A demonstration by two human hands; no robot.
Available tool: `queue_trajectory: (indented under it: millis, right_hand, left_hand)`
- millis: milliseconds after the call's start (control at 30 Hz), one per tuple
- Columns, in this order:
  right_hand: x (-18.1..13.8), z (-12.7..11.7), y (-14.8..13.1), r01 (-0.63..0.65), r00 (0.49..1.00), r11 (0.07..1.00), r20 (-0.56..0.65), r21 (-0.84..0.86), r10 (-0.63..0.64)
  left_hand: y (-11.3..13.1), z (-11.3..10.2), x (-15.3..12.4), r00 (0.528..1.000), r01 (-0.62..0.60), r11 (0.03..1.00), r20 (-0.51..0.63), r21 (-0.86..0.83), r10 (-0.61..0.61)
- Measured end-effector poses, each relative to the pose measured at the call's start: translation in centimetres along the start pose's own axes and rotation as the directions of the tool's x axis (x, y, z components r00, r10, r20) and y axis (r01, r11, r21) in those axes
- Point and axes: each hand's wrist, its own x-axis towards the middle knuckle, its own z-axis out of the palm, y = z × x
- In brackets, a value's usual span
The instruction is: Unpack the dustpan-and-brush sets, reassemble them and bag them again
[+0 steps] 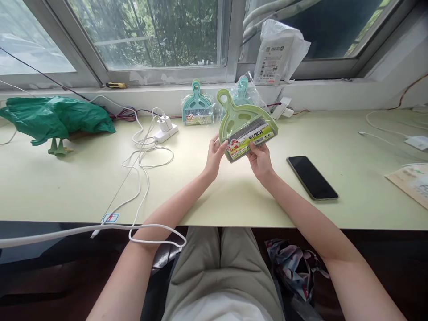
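Note:
A green mini dustpan and brush set [245,120], with a printed label across its dark bristles, is tilted above the table between my hands. My left hand [214,157] grips its lower left corner, thumb on the front. At the lower edge, my right hand [261,161] pinches it with the thumb over the label. Behind it, partly covered, a light blue dustpan set [243,91] in clear wrap leans at the wall. Another wrapped blue-green dustpan set [197,107] leans there further left.
A phone [312,177] lies right of my hands. White cables [143,156] trail from a power strip [166,133] over my left forearm. A green plastic bag [60,117] lies at left, a white package [279,55] stands on the sill near a yellow-handled tool [116,85].

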Motion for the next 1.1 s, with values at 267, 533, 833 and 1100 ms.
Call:
queue_trajectory:
  millis: [267,533,833,1100]
  right_hand:
    - [0.1,-0.4,0.4,-0.009,1.000,0.999,0.007,0.052,0.008]
    - [0.3,-0.4,1.0,-0.013,1.000,0.983,-0.012,0.182,0.015]
    - [0.0,-0.2,1.4,-0.058,0.998,0.984,0.002,0.168,0.058]
    - [0.6,-0.4,1.2,-0.118,0.992,0.973,-0.016,0.198,0.123]
  left_hand:
    - [-0.5,0.1,-0.5,0.958,0.260,0.963,0.110,0.067,-0.266]
    - [-0.7,-0.4,-0.1,0.956,0.194,0.974,0.200,0.115,-0.214]
    - [-1.3,-1.0,0.7,1.000,-0.003,0.984,0.031,0.178,-0.002]
    - [-2.3,-1.6,1.0,0.999,-0.043,0.945,0.036,0.324,0.033]
